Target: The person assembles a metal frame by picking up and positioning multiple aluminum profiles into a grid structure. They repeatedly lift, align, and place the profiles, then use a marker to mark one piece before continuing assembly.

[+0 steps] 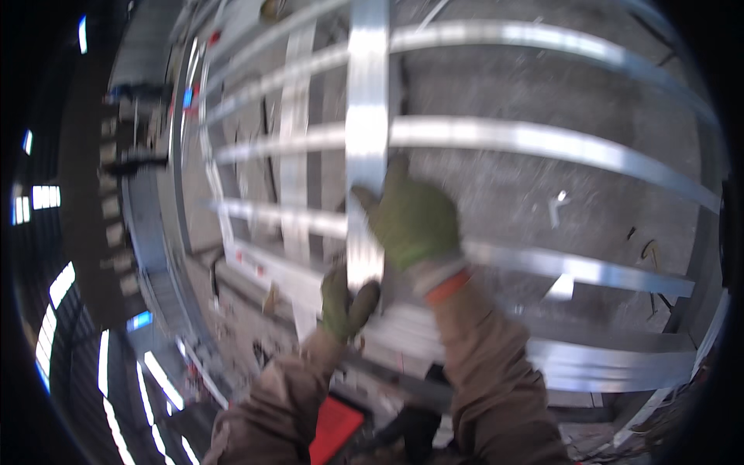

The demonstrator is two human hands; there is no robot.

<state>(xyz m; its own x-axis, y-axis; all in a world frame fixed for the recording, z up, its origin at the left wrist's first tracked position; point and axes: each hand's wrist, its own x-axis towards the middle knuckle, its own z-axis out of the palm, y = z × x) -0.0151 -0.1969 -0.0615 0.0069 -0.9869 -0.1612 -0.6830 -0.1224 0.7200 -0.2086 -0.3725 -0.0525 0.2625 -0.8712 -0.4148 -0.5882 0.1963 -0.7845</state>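
A broad, shiny metal bar (366,101) runs away from me, crossing several metal slats of a large frame. My left hand (346,304), in a green glove with dark fingertips, grips the bar's near end, its fingers at the left side and its thumb over the top. Farther along, my right hand (418,221), gloved in green with an orange-edged cuff, holds the bar's right side, with the thumb lying across the top. Motion blurs both hands, and part of the right fingers is hidden behind the glove.
Curved-looking metal slats (504,133) stretch left and right over a grey concrete floor (542,85). A red flat thing (336,428) lies below my left forearm. A yellowish tool (649,249) and a small angled metal piece (555,208) lie at the right.
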